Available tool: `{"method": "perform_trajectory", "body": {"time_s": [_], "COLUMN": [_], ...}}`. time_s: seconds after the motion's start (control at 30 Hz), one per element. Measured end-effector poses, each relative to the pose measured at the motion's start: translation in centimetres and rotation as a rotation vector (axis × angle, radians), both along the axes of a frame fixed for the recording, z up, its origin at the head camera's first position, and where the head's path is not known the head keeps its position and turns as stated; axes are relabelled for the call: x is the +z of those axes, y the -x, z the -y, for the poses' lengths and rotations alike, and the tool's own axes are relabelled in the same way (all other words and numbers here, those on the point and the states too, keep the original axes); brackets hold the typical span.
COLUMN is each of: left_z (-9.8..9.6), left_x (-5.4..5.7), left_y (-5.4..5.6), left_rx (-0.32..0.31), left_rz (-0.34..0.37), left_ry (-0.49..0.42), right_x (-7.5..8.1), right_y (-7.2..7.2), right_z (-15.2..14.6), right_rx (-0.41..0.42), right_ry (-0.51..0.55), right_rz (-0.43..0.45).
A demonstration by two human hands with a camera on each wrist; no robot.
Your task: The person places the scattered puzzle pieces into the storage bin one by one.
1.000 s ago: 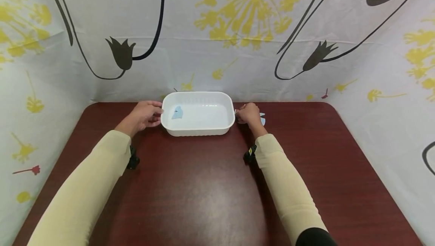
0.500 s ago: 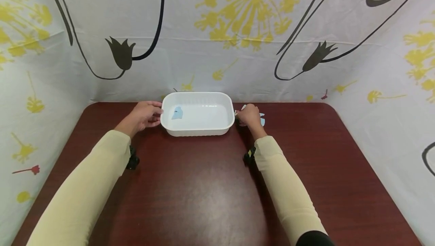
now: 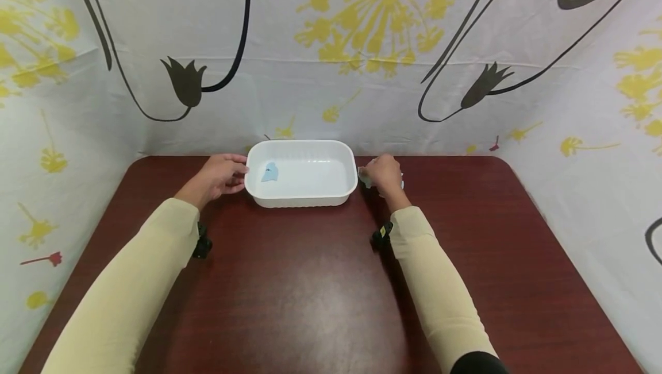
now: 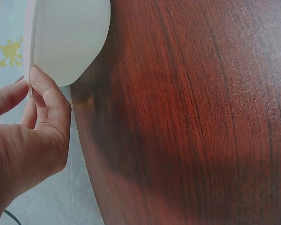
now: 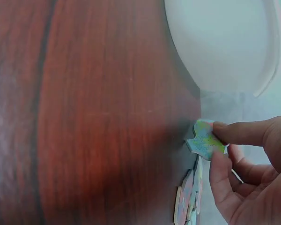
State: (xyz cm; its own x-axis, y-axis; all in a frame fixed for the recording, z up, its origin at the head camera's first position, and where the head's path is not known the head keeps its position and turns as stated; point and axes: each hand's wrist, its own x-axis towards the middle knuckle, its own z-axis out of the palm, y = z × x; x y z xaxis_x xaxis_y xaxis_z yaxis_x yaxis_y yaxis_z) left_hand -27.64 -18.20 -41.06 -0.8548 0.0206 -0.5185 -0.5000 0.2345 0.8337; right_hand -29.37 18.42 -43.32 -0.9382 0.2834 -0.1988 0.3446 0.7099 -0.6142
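Note:
A white plastic tub [image 3: 300, 196] stands near the table's far edge, and a light blue puzzle piece [image 3: 270, 173] lies inside at its left. My left hand [image 3: 219, 175] pinches the tub's left rim between thumb and fingers, as the left wrist view shows. To the right of the tub, my right hand [image 3: 386, 174] holds a greenish, patterned puzzle piece [image 5: 206, 140] between thumb and fingertips. More puzzle pieces [image 5: 187, 199] lie on the table close by this hand. In the head view the hand covers most of them.
The dark red-brown table [image 3: 300, 282] extends toward me in front of the tub. Behind it hangs a white cloth [image 3: 310, 98] with flower prints, which also runs along both sides.
My right hand has shifted slightly to the right, and a puzzle piece now shows at its fingertips beside the tub. The left hand and the tub stay in place.

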Motion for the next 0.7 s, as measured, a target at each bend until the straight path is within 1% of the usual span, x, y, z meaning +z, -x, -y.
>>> {"method": "perform_trajectory", "body": {"time_s": [0.07,0.2,0.37,0.5,0.6,0.7], "left_z": [0.0,0.1,0.1,-0.1,-0.1,0.0], "left_x": [0.0,-0.1,0.1,0.2,0.1,0.0], "left_y": [0.0,0.2,0.2,0.1,0.0,-0.1], "left_rx": [0.0,0.003,0.004,-0.005,-0.005,0.002], "left_rz": [-0.001,0.002,-0.004,-0.013,-0.011,-0.007], "left_ry": [-0.002,-0.005,0.003,0.006,0.006,0.003], "right_x": [0.1,0.2,1.3,2.2,3.1,3.9], "right_y": [0.0,0.1,-0.3,-0.8,-1.3,-1.8], "right_z": [-0.2,-0.6,-0.9,-1.2,-1.2,-1.0], "right_rx": [-0.025,-0.048,-0.065,-0.031,0.015,0.044], "right_ry": [0.048,0.141,0.27,0.357,0.395,0.407], "right_rz": [0.011,0.016,-0.004,-0.052,-0.079,-0.092]}}
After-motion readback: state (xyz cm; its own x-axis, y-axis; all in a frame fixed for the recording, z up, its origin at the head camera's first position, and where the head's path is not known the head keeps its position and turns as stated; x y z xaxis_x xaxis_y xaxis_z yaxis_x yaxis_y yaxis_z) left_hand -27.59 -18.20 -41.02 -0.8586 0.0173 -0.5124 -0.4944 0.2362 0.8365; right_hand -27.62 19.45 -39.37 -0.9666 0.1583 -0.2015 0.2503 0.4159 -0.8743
